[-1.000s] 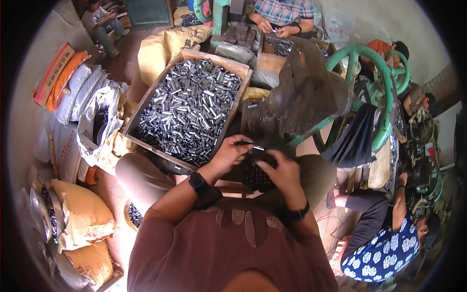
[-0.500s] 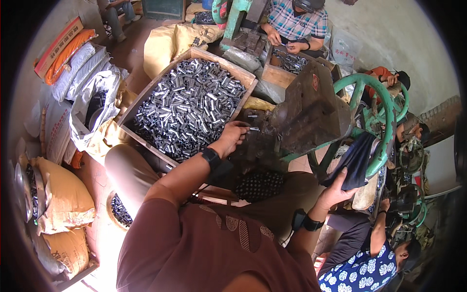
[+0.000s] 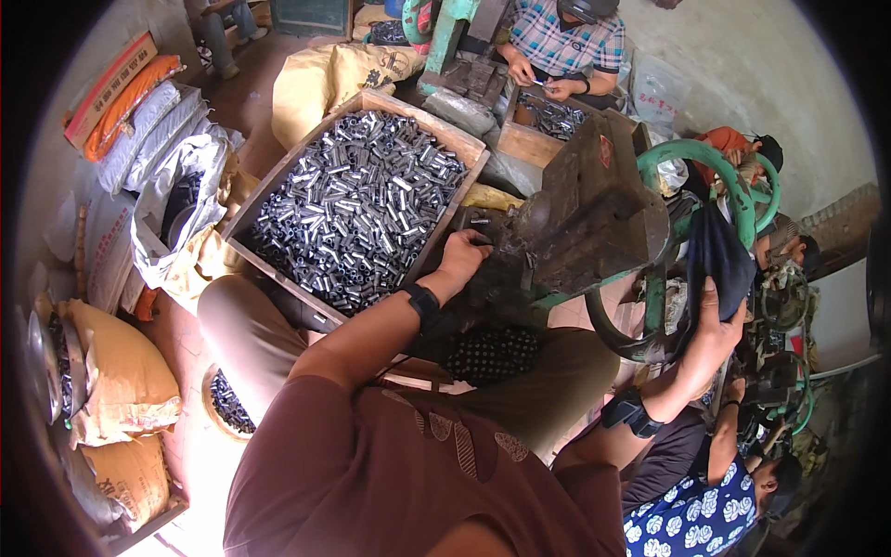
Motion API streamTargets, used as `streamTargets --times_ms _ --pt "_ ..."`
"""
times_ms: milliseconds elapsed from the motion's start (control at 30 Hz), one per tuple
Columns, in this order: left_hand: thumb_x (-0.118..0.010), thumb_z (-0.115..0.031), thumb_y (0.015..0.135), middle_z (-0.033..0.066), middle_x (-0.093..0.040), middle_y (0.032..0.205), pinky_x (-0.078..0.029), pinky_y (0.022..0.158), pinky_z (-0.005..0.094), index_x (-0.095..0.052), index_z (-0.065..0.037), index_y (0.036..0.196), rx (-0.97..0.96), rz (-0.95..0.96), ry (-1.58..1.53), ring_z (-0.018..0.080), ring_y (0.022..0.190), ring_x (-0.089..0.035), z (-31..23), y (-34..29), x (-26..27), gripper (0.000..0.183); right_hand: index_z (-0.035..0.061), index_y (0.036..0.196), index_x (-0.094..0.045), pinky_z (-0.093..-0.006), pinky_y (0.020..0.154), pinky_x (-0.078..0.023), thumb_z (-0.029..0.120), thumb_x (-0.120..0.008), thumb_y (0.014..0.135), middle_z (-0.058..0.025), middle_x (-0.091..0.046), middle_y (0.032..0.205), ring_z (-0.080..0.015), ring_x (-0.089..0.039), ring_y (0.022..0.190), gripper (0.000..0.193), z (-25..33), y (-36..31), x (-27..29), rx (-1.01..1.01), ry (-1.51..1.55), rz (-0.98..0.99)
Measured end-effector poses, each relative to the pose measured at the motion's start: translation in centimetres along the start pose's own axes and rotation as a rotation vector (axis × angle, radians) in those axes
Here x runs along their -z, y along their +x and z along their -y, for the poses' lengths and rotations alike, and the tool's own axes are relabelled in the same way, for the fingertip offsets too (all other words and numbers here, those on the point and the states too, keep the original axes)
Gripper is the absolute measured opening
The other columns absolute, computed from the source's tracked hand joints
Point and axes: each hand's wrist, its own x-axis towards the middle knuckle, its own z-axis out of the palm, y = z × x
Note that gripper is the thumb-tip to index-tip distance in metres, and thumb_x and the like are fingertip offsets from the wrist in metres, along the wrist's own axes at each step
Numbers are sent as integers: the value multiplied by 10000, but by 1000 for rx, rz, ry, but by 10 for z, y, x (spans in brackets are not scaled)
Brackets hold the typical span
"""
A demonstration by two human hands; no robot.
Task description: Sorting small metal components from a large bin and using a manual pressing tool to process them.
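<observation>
My left hand (image 3: 461, 260) reaches in under the dark metal head of a hand press (image 3: 594, 209), its fingertips pinched together at the press bed. What they hold, if anything, is hidden. A small shiny metal tube (image 3: 480, 221) lies just beyond the fingertips. On the right, my right hand (image 3: 716, 323) grips a dark cloth (image 3: 722, 251) that is wrapped on the rim of the press's green handwheel (image 3: 696, 150). Left of the press, a wooden box (image 3: 269, 190) is heaped with short metal tubes (image 3: 362, 209).
Sacks (image 3: 121, 371) are stacked along the left side. A round basin of tubes (image 3: 229, 401) stands by my left leg. Across from me a person in a checked shirt (image 3: 566, 42) handles parts over another wooden box (image 3: 529, 142). More people work at the right, one in a flowered shirt (image 3: 691, 520).
My right hand has swung outward to the right and forward with the cloth as the handwheel turned. The left hand has shifted right to the press bed, and the tube in its fingers no longer shows.
</observation>
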Motion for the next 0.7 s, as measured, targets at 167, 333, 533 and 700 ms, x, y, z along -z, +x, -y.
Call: streamTargets --times_ms 167,333,533,700 --pt "-649 -41 706 147 -633 703 -459 615 298 -637 37 844 -160 -42 236 201 634 -594 7 9 -2 159 -93 1165 -483 -327 897 -387 225 -688 767 -175 -553 1118 -237 -530 965 549 -69 -61 -26 176 -15 -425" --pt "-619 -61 750 115 -610 684 -443 571 281 -620 37 867 -313 -40 404 178 614 -569 -3 0 10 152 -84 1168 -484 -327 902 -379 254 -677 778 -197 -554 1119 -243 -530 982 551 -43 -54 -19 26 -86 -285" --pt "-459 44 798 109 -545 926 -527 685 356 -417 5 1106 171 56 -241 259 859 -598 -31 -20 36 314 -80 1101 -513 -275 839 -395 185 -672 786 -127 -580 1023 -182 -523 883 441 -15 -7 -1 18 35 -106" --pt "-436 69 813 180 -523 964 -546 725 382 -391 86 1072 180 187 -347 324 912 -601 -30 -15 35 263 -70 1077 -539 -236 814 -395 201 -656 803 -98 -587 994 -141 -518 852 404 -9 -4 -3 8 33 -69"
